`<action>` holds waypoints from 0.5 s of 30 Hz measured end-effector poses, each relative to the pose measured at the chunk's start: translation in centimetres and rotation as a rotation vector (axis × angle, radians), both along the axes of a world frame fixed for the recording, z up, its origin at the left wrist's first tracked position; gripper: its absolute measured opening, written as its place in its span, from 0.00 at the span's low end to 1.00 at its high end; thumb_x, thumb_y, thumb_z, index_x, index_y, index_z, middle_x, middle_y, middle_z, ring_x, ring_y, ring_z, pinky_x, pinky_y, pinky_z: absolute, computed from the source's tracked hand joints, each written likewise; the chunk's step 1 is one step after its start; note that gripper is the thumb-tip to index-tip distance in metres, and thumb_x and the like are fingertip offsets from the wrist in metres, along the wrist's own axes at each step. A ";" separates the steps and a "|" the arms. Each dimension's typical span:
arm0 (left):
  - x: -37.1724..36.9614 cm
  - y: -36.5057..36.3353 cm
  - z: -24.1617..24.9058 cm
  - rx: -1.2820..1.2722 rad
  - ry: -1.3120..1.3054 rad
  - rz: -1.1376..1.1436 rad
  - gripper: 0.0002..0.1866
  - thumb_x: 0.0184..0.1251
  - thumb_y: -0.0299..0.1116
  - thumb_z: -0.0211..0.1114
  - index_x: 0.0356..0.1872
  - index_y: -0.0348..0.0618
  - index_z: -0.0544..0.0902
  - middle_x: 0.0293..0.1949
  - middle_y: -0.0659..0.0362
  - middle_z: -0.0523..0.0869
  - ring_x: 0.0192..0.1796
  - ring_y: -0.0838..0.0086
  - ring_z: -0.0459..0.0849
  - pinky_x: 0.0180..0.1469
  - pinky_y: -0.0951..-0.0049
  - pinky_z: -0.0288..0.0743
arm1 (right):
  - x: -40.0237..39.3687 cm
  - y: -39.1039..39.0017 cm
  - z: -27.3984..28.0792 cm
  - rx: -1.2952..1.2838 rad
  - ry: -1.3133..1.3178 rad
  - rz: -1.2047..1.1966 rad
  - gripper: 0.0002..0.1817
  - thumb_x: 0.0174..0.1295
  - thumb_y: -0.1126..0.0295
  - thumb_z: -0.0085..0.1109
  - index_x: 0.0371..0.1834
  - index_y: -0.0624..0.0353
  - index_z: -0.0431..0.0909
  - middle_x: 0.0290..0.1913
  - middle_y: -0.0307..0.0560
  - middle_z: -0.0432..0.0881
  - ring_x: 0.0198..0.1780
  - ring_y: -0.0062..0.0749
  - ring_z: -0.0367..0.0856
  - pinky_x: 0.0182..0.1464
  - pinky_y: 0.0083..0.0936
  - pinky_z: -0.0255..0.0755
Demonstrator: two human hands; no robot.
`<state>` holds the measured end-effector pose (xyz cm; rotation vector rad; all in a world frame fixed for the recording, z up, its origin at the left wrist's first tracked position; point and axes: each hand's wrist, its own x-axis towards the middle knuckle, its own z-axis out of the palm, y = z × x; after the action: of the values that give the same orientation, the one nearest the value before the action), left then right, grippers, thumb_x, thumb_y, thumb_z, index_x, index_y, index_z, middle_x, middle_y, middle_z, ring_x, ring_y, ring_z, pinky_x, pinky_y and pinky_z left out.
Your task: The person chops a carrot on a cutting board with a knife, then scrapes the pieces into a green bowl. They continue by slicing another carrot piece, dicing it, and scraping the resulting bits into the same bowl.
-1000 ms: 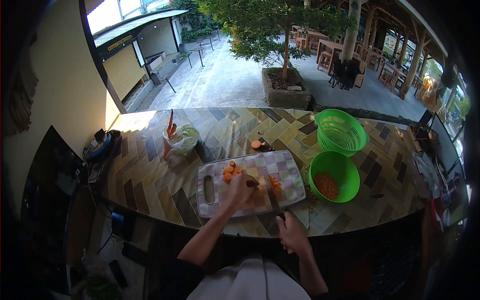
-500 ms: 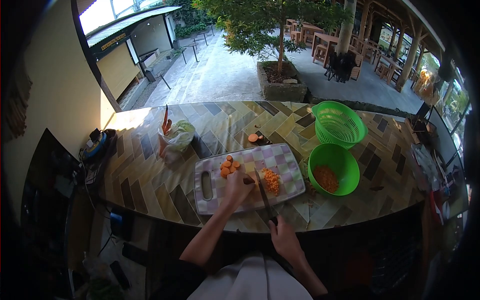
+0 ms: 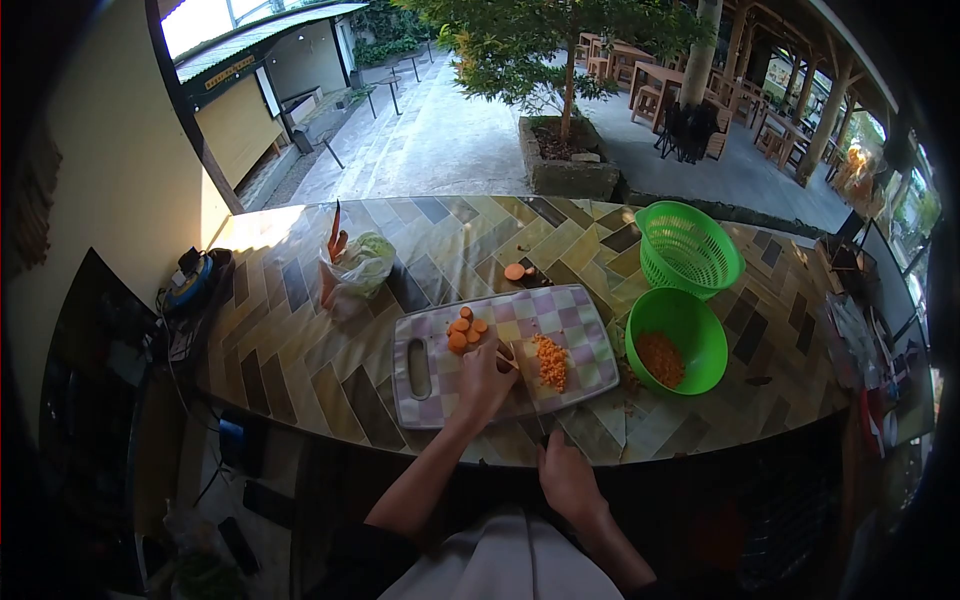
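My right hand (image 3: 570, 482) is closed around the dark handle of a knife (image 3: 534, 402), its blade angled away from me over the cutting board (image 3: 585, 335). The board has pastel checks and a handle slot at its left end. My left hand (image 3: 487, 385) is pinched just left of the blade, on what looks like a piece of carrot (image 3: 507, 358), mostly hidden by the fingers. Thick carrot chunks (image 3: 460, 338) are grouped beyond my left hand. Right of the blade lies a pile of finely diced carrot (image 3: 551, 364).
A green bowl (image 3: 708, 345) with diced carrot stands right of the board, a green colander (image 3: 690, 250) behind it. Carrot ends (image 3: 515, 272) lie beyond the board. A plastic bag (image 3: 358, 268) of vegetables sits at the left. Cables and a power strip (image 3: 185, 340) are at the far left.
My left hand has turned slightly, and a pale orange edge now shows at its fingertips. The knife blade has tilted and looks fainter. The whole view has shifted a little.
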<state>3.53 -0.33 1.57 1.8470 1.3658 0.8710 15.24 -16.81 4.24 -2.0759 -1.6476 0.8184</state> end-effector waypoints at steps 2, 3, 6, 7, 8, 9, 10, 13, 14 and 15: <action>0.0 0.0 -0.5 -0.007 -0.009 0.003 0.12 0.52 0.25 0.74 0.37 0.37 0.82 0.32 0.49 0.91 0.37 0.65 0.91 0.39 0.70 0.80 | 0.5 1.1 -1.0 0.036 0.014 0.019 0.14 0.75 0.65 0.47 0.44 0.69 0.66 0.30 0.72 0.81 0.37 0.70 0.82 0.40 0.58 0.74; 0.0 -0.1 -0.7 0.006 -0.010 0.009 0.12 0.52 0.25 0.74 0.36 0.37 0.82 0.32 0.49 0.90 0.37 0.65 0.91 0.39 0.70 0.80 | 0.9 1.3 -1.4 0.053 0.023 0.029 0.13 0.75 0.65 0.47 0.44 0.69 0.66 0.30 0.72 0.81 0.37 0.70 0.82 0.40 0.58 0.75; -0.2 0.0 -0.7 0.044 -0.005 0.023 0.11 0.52 0.24 0.74 0.35 0.36 0.81 0.31 0.50 0.90 0.37 0.65 0.91 0.40 0.70 0.81 | 1.6 1.3 -1.0 0.104 0.122 0.044 0.13 0.75 0.65 0.47 0.44 0.69 0.66 0.30 0.73 0.81 0.38 0.71 0.81 0.41 0.59 0.74; -0.2 -0.1 -0.6 0.047 -0.001 0.024 0.11 0.52 0.23 0.74 0.35 0.36 0.81 0.31 0.50 0.90 0.38 0.65 0.91 0.40 0.70 0.81 | 1.5 1.1 -0.7 0.097 0.136 0.034 0.14 0.75 0.65 0.47 0.44 0.69 0.66 0.30 0.73 0.81 0.38 0.71 0.80 0.41 0.59 0.72; -0.1 -0.2 -0.5 0.049 0.001 0.022 0.11 0.52 0.23 0.74 0.34 0.36 0.81 0.31 0.50 0.90 0.38 0.65 0.91 0.40 0.70 0.81 | 1.3 0.7 -0.6 0.090 0.149 0.021 0.14 0.75 0.65 0.47 0.44 0.70 0.66 0.30 0.74 0.80 0.38 0.72 0.80 0.40 0.59 0.71; 0.0 -0.2 -0.7 0.054 -0.006 0.020 0.11 0.51 0.22 0.74 0.34 0.36 0.81 0.31 0.50 0.90 0.38 0.64 0.91 0.41 0.70 0.81 | 1.1 0.4 -0.5 0.082 0.162 0.008 0.15 0.75 0.65 0.47 0.44 0.70 0.66 0.30 0.74 0.80 0.38 0.73 0.79 0.40 0.60 0.69; 0.0 0.0 -1.1 0.059 -0.012 0.019 0.10 0.51 0.22 0.74 0.33 0.35 0.81 0.31 0.50 0.90 0.37 0.64 0.91 0.41 0.69 0.82 | 0.9 0.3 -0.6 0.072 0.152 0.005 0.15 0.75 0.65 0.47 0.44 0.70 0.66 0.30 0.74 0.80 0.38 0.73 0.79 0.40 0.60 0.69; -0.1 0.1 -1.1 0.070 -0.007 0.008 0.10 0.51 0.21 0.74 0.32 0.34 0.81 0.31 0.49 0.89 0.38 0.64 0.91 0.42 0.69 0.82 | 0.5 0.3 -0.8 0.053 0.118 0.002 0.14 0.75 0.65 0.47 0.45 0.70 0.65 0.31 0.74 0.80 0.39 0.73 0.79 0.40 0.59 0.70; -0.1 0.0 -1.1 0.071 -0.003 0.003 0.10 0.51 0.21 0.74 0.32 0.34 0.81 0.31 0.49 0.89 0.38 0.64 0.91 0.42 0.69 0.82 | 0.4 0.4 -1.0 0.048 0.104 0.005 0.14 0.75 0.65 0.47 0.45 0.70 0.65 0.31 0.75 0.80 0.39 0.73 0.78 0.40 0.59 0.70; -0.1 -0.1 -1.2 0.052 -0.017 -0.003 0.10 0.51 0.21 0.74 0.32 0.34 0.81 0.31 0.49 0.89 0.38 0.63 0.91 0.43 0.68 0.82 | 0.3 0.6 -1.2 0.044 0.089 0.009 0.14 0.75 0.65 0.47 0.45 0.70 0.65 0.31 0.75 0.80 0.39 0.73 0.78 0.40 0.59 0.70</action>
<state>3.43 -0.40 0.41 1.8759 1.3419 0.9261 15.58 -16.22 3.03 -1.9749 -1.6136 0.8576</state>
